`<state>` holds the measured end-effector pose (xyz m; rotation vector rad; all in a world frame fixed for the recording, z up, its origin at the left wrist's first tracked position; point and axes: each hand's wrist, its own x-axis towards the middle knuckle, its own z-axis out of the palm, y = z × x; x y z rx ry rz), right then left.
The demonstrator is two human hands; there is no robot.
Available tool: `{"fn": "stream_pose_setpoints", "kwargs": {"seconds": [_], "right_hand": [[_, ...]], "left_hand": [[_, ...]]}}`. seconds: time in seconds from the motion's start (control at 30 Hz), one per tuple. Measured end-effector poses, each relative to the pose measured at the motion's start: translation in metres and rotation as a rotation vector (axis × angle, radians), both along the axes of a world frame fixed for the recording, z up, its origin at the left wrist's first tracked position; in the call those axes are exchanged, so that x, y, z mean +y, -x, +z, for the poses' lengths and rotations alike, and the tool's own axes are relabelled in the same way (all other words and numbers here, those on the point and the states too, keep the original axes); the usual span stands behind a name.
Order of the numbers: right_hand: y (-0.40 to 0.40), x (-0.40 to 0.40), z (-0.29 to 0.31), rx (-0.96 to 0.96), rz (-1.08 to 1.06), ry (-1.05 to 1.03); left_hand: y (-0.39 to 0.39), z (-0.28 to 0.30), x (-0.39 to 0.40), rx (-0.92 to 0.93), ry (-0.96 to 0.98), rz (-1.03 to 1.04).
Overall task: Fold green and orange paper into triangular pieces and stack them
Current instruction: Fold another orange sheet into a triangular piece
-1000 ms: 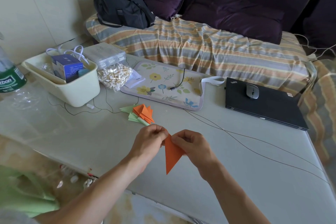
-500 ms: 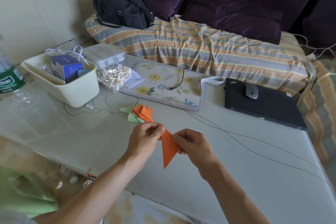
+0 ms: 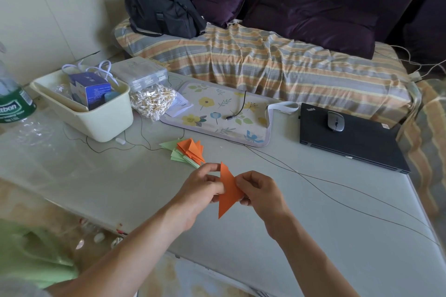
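Both hands, left hand (image 3: 205,185) and right hand (image 3: 259,190), pinch the orange paper (image 3: 228,190) above the desk (image 3: 313,236); its top now pokes up, folding nearly done, stack (image 3: 188,150) just beyond the grip.

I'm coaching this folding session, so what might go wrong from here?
Both the left hand and right hand pinch the orange paper in mid-air, so a crease may come out crooked. The stack of folded pieces is fanned unevenly; another piece might slide off. A thin wire nearby could snag.
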<state>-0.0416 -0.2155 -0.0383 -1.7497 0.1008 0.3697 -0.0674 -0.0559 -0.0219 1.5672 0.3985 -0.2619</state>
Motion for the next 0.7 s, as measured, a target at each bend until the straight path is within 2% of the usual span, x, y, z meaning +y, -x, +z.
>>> {"fn": "stream_pose_setpoints", "kwargs": {"seconds": [0.33,0.5,0.7], "right_hand": [[-0.0002,0.0009,-0.0011,0.007,0.035,0.013],[0.0006,0.0013,0.0005,0.006,0.028,0.020],[0.0000,0.0017,-0.0014,0.018,0.038,0.014]], "left_hand": [[0.0004,-0.0018,-0.0008,-0.028,0.034,-0.028],[-0.0004,-0.0056,-0.0013,-0.024,0.006,0.041],[0.0012,-0.0080,-0.0024,-0.094,-0.157,0.026]]}}
